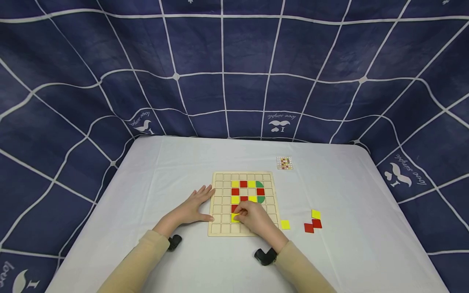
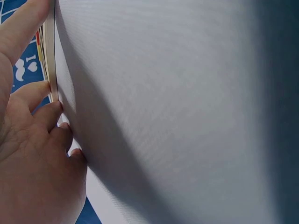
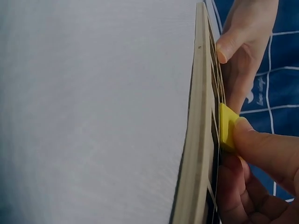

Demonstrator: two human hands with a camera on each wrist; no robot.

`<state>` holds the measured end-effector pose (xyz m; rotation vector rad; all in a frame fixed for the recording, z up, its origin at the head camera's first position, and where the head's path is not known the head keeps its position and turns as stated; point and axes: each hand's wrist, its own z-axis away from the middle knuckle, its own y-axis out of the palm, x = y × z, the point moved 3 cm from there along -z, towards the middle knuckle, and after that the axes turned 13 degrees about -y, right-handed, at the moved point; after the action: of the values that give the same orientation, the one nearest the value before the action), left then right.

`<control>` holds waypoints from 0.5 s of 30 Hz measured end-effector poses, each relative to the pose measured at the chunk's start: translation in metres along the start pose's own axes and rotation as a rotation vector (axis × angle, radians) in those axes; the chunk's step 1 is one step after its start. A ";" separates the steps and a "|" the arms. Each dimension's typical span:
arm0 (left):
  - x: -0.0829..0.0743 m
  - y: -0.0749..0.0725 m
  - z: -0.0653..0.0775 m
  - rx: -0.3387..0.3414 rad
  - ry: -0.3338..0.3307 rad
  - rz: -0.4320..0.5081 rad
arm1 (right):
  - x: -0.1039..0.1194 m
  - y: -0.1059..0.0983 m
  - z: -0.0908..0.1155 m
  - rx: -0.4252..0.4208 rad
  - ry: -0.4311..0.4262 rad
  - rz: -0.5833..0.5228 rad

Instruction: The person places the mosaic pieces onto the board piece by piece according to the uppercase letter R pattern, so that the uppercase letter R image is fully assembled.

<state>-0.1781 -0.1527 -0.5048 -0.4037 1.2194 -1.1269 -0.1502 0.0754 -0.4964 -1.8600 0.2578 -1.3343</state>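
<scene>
A wooden board [image 1: 271, 209] with a grid of square recesses lies on the table. Red tiles [image 1: 235, 191], yellow tiles [image 1: 251, 184] and green rounded pieces [image 1: 259, 184] fill some of its cells, right of the middle. My right hand [image 1: 256, 219] is over the board's lower part, pinching a yellow square tile [image 3: 227, 126] between thumb and fingers; the tile stands tilted at the board's surface in the right wrist view. My left hand [image 1: 191, 206] is spread at the board's left edge, its fingertips and thumb touching that edge.
A yellow tile [image 1: 285, 224] lies just right of the board. Farther right are another yellow tile [image 1: 316, 214] and two red tiles [image 1: 309, 228]. A small card [image 1: 284, 162] with a coloured grid pattern lies beyond the board's upper right corner. Dark blue checked cloth [image 1: 242, 93] surrounds the white table [image 1: 176, 162].
</scene>
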 end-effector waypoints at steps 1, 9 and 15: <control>0.000 0.000 0.000 -0.001 -0.001 0.000 | 0.000 0.000 0.000 0.002 -0.009 0.006; 0.000 0.000 -0.001 -0.004 -0.005 -0.007 | 0.003 0.002 -0.001 -0.001 -0.063 0.062; 0.000 0.001 -0.001 -0.001 -0.016 -0.012 | 0.003 -0.003 0.004 -0.024 -0.044 0.028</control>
<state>-0.1788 -0.1523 -0.5058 -0.4202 1.2048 -1.1317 -0.1457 0.0775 -0.4925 -1.8974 0.2768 -1.2750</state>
